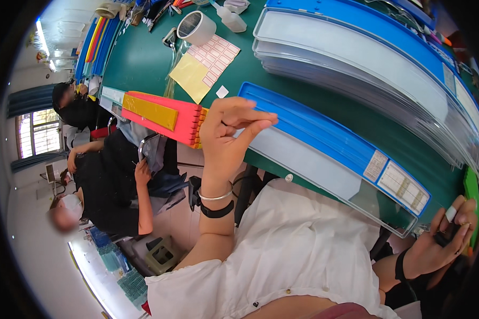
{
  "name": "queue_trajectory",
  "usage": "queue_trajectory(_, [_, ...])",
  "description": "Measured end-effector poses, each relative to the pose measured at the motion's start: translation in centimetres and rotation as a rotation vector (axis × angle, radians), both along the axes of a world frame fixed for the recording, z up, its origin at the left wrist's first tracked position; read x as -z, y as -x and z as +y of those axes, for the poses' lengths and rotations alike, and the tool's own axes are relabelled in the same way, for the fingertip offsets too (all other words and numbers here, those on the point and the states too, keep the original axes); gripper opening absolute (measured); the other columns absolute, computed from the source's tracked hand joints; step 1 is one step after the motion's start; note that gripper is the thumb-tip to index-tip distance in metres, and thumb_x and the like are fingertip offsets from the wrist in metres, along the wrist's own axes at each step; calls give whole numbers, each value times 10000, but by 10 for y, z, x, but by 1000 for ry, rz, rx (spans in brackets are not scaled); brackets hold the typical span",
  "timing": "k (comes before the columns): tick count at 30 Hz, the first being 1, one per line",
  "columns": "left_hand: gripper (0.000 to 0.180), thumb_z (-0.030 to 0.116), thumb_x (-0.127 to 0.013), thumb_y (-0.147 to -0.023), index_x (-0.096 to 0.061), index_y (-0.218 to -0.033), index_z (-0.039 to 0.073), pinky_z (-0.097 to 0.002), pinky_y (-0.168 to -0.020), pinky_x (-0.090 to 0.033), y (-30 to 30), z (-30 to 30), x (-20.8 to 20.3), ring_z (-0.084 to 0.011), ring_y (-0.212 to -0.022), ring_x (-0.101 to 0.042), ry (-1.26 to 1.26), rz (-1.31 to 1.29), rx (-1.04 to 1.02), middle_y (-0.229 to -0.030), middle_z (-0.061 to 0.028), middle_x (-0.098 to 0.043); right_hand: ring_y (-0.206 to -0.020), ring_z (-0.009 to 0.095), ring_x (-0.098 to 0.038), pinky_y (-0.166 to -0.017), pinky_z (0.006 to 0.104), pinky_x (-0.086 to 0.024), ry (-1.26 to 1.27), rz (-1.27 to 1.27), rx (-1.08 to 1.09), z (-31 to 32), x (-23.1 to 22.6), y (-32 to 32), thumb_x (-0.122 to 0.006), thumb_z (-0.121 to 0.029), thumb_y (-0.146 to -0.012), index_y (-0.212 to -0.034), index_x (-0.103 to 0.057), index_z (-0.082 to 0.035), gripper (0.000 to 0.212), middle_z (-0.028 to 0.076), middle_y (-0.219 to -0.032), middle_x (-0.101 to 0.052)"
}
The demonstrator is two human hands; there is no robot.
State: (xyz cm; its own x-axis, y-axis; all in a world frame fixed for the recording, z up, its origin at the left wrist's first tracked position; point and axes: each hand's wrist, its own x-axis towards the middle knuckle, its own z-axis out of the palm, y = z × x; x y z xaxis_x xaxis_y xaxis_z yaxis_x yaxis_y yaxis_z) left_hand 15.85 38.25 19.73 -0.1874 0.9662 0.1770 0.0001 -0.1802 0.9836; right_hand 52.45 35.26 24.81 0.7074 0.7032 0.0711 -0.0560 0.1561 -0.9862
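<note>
My left hand [226, 127] is raised over the near edge of a long blue and clear plastic file case [303, 125]. Its thumb and forefinger are pinched together; what lies between them, if anything, is too small to make out. At the case's right end are two printed label panels. Off that end, at the far right, my right hand [439, 247] has its fingers curled by a dark thing that is partly hidden. A small white patch [451, 214] sits on one of its fingers.
Clear cases [351, 64] with blue backs are stacked at the back right. A label sheet [215, 61], white cup [197, 27] and squeeze bottle [230, 18] lie on the green table [143, 58]. Red and yellow plastic pieces [159, 117] stand left of my hand. A co-worker [109, 181] sits farther left.
</note>
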Motion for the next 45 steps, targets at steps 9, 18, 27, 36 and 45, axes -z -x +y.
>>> queue_trajectory(9, [176, -69, -727, -851, -752, -1006, 11, -314, -676, -521, 31, 13, 19, -248, -790, -688, -78, 1139, -468, -945, -125, -756, -653, 143, -428, -476, 257, -467, -159, -52, -867, 2, 17, 48, -668, -142, -968, -910, -546, -70, 153, 75, -885, -424])
queue_trajectory(18, [108, 21, -798, -874, -784, -981, 26, -174, -516, -367, 21, 25, 28, -29, -654, -548, -19, 918, -600, -922, -37, -742, -655, 174, -515, -589, 316, -509, -153, 181, -1139, 8, 19, 65, -760, -58, -853, -887, -669, -67, 98, 74, -866, -542])
queue_trajectory(27, [86, 1, -709, -956, -707, -1027, -48, -166, -622, -515, 22, 25, 37, -82, -810, -688, -14, 806, -542, -978, -101, -753, -623, 164, -503, -565, 307, -485, -171, 223, -1170, 16, 25, 63, -782, -71, -853, -878, -658, -59, 127, 70, -858, -542])
queue_trajectory(36, [216, -6, -698, -960, -582, -1142, -1, -147, -598, -456, 19, 30, 33, -86, -830, -689, 37, 676, -503, -1005, -119, -764, -638, 166, -508, -589, 313, -479, -165, 210, -1198, 13, 28, 61, -777, -50, -851, -915, -650, -53, 142, 73, -882, -547])
queue_trajectory(45, [261, 6, -722, -945, -546, -1135, 43, -151, -618, -435, 19, 28, 35, -79, -885, -684, 71, 649, -486, -982, -109, -772, -636, 167, -495, -576, 302, -442, -203, 223, -1212, 14, 34, 61, -769, -8, -822, -947, -657, -35, 169, 83, -886, -554])
